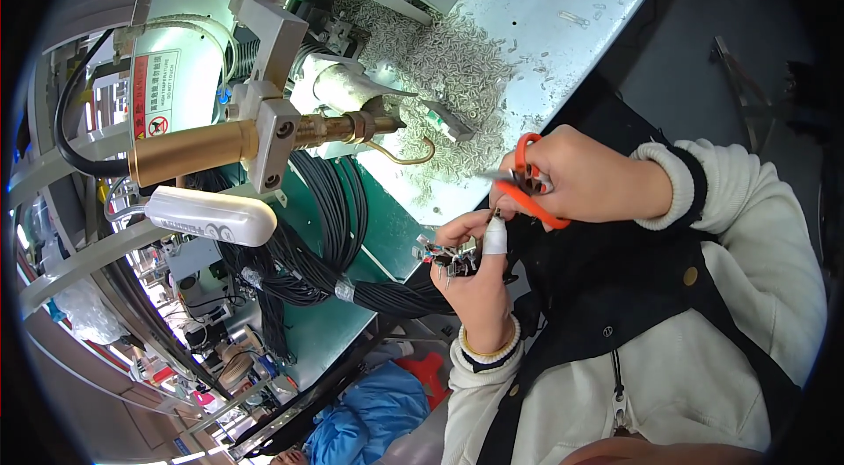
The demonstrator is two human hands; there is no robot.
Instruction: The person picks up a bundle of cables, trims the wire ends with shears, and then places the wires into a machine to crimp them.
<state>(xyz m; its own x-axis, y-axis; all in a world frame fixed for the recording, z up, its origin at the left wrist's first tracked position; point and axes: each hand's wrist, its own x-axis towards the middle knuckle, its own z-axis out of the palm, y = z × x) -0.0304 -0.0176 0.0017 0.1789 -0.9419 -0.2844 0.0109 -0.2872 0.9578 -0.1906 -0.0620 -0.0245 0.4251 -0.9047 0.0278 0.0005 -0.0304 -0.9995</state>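
Cream sweater [703, 377]; right hand [585, 170] grips scissors [529, 203], left hand [475, 294] metal parts [453, 263], near bench edge [583, 61].

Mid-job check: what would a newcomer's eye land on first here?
First, the orange-handled scissors in the right hand, beside the left hand with its white-wrapped thumb. Next, the heap of small metal pieces strewn across the pale surface toward the top centre. Then the brass-coloured cylinder at the left.
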